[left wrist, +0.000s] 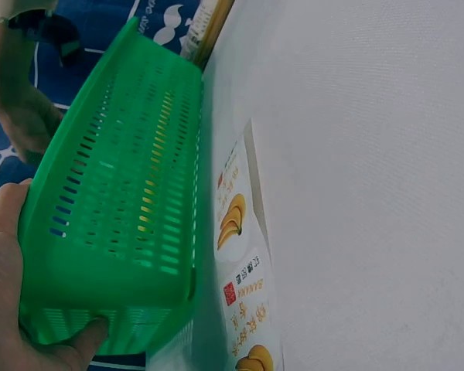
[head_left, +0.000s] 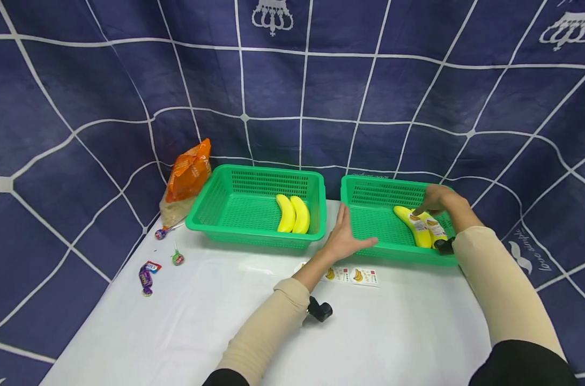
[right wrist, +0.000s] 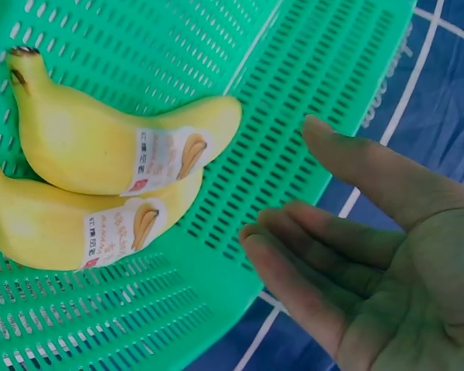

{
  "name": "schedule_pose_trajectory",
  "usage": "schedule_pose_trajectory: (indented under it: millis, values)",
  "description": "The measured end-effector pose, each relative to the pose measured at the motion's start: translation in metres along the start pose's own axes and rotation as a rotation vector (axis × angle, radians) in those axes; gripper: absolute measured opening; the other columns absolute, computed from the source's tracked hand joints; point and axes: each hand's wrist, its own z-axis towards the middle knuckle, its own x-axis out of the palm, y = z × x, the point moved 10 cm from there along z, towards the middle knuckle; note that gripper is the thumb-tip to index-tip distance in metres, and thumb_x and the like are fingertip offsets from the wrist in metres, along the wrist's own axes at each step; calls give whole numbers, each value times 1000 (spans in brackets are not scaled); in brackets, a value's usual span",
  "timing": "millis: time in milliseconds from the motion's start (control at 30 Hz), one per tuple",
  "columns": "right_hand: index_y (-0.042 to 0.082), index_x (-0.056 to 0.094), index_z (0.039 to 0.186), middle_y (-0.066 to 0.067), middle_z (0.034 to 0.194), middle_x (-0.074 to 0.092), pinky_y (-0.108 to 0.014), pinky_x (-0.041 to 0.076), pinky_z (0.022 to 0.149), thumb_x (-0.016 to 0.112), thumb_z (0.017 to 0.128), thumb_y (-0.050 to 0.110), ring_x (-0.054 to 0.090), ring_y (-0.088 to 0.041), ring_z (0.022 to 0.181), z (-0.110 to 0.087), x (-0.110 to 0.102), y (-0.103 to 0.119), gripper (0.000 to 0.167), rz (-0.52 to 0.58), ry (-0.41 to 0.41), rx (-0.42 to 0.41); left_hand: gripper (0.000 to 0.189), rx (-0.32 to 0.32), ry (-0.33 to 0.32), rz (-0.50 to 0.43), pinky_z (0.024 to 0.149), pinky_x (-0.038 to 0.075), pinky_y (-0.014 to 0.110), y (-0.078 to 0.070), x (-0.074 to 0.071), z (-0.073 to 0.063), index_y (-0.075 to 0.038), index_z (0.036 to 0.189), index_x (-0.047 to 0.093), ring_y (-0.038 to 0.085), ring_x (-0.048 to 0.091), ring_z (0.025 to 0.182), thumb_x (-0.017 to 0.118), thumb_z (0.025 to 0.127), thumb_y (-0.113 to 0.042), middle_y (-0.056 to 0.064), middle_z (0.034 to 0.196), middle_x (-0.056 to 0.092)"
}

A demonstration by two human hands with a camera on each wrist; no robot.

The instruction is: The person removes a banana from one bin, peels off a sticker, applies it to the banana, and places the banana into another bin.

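My left hand (head_left: 342,238) rests at the near left corner of the right green basket (head_left: 398,253), its fingers and thumb spread along the sides. In the left wrist view, that hand (left wrist: 4,286) touches the basket (left wrist: 116,209). Over the basket's right end is my right hand (head_left: 442,199), holding nothing; the right wrist view shows the hand (right wrist: 387,270) with fingers loosely bent, apart from the bananas. Two bananas lie side by side there, one banana (right wrist: 69,143) and another banana (right wrist: 42,224), each bearing a white sticker with a banana picture.
A left green basket (head_left: 253,236) holds two yellow bananas (head_left: 286,213). Banana stickers (head_left: 364,276) lie on the white table (head_left: 200,332) before the baskets. An orange-topped bag (head_left: 188,171), lollipops (head_left: 178,258) and a purple-wrapped candy (head_left: 145,279) sit at left. A blue curtain (head_left: 273,86) hangs behind.
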Motion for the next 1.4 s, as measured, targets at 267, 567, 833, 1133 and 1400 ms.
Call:
schedule_pose_trajectory:
  millis: [267,567,833,1133,1400]
  values:
    - [-13,67,108,-24,95,72,-39,58,71,74,82,32,69,-32,82,-15,-5,38,52,-37,-125,-114,119,10,-38,-14,114,36,50,5,-11,-2,-8,157,0,34,22,149,73,78,-57,0,166,-11]
    - [-14,58,124,-33,125,59,-50,56,84,72,85,37,65,-42,99,-28,7,53,66,16,-165,-122,115,4,-71,10,117,32,49,-1,-17,-7,-3,157,4,34,19,150,76,79,-49,10,166,-2]
    - [-14,56,126,-33,130,56,-55,53,89,72,86,36,56,-49,113,-42,11,57,66,14,-207,-114,104,60,5,267,119,28,52,-46,-31,-30,-3,156,17,37,18,150,72,82,-53,13,164,13]
    - [-15,58,124,-31,126,60,-52,53,89,74,85,33,60,-43,108,-62,14,66,64,28,-244,-148,89,148,-48,387,116,29,58,-39,-140,-71,-16,156,24,33,24,149,68,86,-50,5,164,20]
    - [-15,55,127,-30,118,65,-53,53,88,73,85,32,62,-43,107,-81,17,76,66,14,-254,-167,90,-54,-216,550,112,23,68,51,-264,-105,-14,156,24,44,27,144,63,87,-56,14,161,27]
